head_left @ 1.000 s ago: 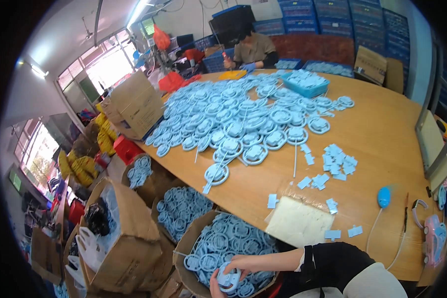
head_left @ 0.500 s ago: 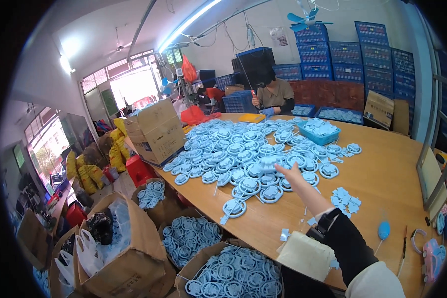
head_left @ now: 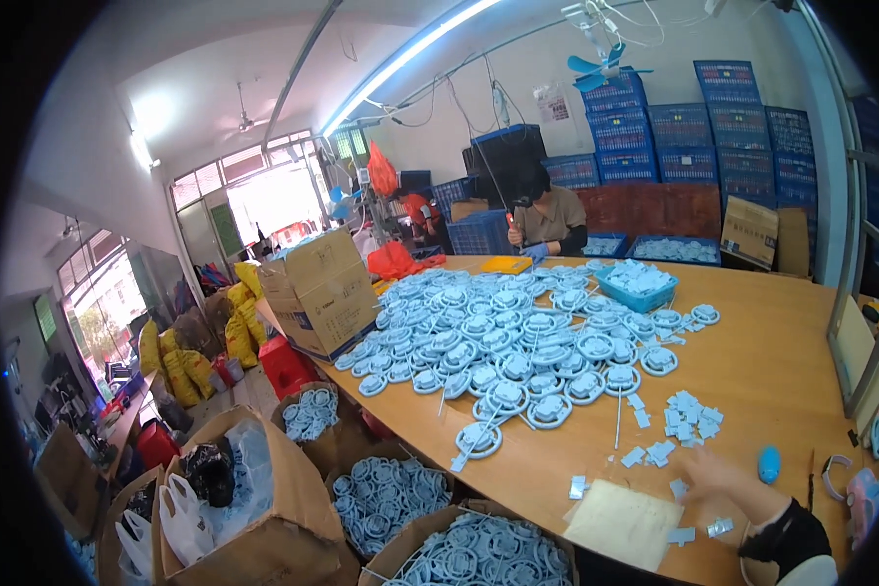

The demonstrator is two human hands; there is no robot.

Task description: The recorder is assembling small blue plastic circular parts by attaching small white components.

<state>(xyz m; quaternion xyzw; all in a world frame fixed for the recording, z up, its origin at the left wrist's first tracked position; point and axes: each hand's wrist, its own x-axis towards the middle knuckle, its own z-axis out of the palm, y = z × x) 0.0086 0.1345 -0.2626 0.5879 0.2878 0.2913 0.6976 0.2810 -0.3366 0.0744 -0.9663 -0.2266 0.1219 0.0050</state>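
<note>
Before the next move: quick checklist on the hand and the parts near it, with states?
1. Right hand in view over the table: ok.
2. Right hand holding anything: cannot tell, it is blurred.
3. Left hand in view: not ok, not in the picture.
4. Small pale blue tabs lying loose just beyond the right hand: ok.
5. Beige pad flat at the table edge beside the hand: ok.
6. Round blue parts spread over the table, apart from the hand: ok.

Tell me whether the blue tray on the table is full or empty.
Full: the blue tray on the table is heaped above its rim with pale blue parts.
</note>
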